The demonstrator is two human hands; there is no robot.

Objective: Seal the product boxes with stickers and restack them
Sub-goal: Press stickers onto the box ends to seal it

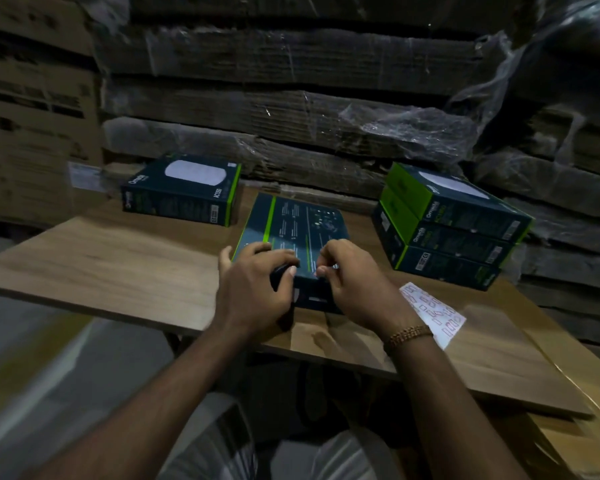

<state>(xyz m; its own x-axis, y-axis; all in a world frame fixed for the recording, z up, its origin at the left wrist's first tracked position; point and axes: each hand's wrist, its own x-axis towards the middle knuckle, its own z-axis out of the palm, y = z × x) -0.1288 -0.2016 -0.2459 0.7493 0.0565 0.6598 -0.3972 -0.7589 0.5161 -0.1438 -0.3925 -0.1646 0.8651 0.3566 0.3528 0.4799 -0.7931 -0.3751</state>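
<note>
Left hand (pixel 253 289) is gripping the near edge of the box (pixel 291 230) on the table (pixel 118 265). Right hand (pixel 350 282) is pinching something small at that edge — sticker sheet (pixel 433 313) lying just right of it.

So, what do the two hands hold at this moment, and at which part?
The left hand grips the middle box at its near left corner. The right hand pinches at its near top edge; a sticker there cannot be told.

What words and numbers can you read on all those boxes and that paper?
"Omada": on the lone box at the far left, and on the side of the stack of boxes at the right.
"AC1350": on the lone box, near its green edge.
Box under the hands: print too small and blurred to read.
Sticker sheet: red marks, unreadable.
</note>
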